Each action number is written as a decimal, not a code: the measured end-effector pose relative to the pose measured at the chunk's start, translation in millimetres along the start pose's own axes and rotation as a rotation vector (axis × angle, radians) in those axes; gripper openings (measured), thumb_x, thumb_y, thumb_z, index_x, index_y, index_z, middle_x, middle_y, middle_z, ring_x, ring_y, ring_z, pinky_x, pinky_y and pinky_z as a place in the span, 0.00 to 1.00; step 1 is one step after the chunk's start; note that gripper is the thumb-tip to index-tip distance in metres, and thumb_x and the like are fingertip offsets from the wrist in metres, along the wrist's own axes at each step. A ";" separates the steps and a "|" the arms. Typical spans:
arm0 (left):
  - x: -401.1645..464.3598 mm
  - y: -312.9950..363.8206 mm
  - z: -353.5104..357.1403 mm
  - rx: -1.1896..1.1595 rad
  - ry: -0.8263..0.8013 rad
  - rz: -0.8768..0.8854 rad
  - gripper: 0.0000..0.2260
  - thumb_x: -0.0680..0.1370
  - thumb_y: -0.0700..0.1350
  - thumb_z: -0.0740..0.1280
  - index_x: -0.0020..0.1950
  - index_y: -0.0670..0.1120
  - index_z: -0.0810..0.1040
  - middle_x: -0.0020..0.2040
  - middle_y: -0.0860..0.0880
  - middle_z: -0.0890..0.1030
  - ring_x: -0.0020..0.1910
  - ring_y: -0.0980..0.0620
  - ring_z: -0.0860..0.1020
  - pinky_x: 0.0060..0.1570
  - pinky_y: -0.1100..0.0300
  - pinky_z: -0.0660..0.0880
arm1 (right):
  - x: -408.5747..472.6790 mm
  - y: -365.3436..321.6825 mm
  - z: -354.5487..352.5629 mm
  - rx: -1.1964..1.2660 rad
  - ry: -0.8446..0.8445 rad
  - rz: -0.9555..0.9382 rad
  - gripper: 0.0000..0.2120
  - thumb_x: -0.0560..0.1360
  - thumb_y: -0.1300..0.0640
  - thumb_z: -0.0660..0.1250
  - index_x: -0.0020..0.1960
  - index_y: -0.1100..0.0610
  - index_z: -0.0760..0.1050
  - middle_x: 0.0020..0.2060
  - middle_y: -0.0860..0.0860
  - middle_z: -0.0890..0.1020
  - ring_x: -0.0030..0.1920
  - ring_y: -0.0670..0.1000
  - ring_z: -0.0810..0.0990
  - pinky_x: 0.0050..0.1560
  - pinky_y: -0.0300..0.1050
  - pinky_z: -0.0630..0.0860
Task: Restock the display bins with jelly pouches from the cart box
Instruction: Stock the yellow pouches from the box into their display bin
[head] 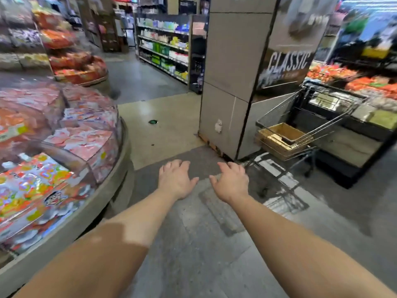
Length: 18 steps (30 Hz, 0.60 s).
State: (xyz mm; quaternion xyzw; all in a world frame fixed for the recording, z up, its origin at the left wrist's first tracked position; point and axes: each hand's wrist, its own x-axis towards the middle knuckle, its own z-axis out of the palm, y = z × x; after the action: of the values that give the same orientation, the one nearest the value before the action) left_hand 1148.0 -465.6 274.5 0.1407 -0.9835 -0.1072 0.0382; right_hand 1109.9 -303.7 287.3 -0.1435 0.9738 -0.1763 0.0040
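Note:
A round display stand (103, 196) fills the left side, its clear-walled bins heaped with pink and multicoloured jelly pouches (83, 143). Off to the right stands a wire shopping cart (305, 130) holding a brown cardboard box (283, 136), its inside mostly hidden. Both my arms stretch forward over the grey floor between stand and cart. My left hand (175, 179) and my right hand (232, 181) hang palm-down with loosely curled fingers and hold nothing. The picture is blurred by motion.
A grey square pillar (227, 87) with a "CLASSIC" poster rises just behind the cart. Shelving lines the aisle (163, 50) beyond. More snack displays sit at the far left and right. A small dark green object (153, 122) lies on the beige floor.

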 end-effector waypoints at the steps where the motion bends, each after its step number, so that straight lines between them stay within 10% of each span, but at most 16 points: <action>1: 11.7 15.3 6.6 0.003 -0.010 0.030 0.31 0.76 0.64 0.60 0.75 0.50 0.62 0.73 0.46 0.66 0.72 0.44 0.64 0.71 0.50 0.60 | 6.8 16.0 -2.8 0.004 0.001 0.026 0.27 0.78 0.42 0.59 0.74 0.49 0.62 0.73 0.55 0.63 0.73 0.58 0.59 0.72 0.54 0.60; 18: 345.5 257.0 70.0 -0.027 -0.092 0.385 0.28 0.76 0.62 0.61 0.73 0.51 0.65 0.71 0.46 0.69 0.70 0.44 0.66 0.69 0.49 0.63 | 265.7 246.1 -77.1 -0.023 0.148 0.442 0.25 0.78 0.43 0.60 0.72 0.50 0.66 0.69 0.52 0.69 0.69 0.56 0.65 0.68 0.52 0.64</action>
State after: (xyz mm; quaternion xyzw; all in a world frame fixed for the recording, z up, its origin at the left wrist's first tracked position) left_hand 740.8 -309.1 278.8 -0.0554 -0.9914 -0.1175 0.0150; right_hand 782.2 -131.2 286.2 0.0866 0.9811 -0.1702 -0.0304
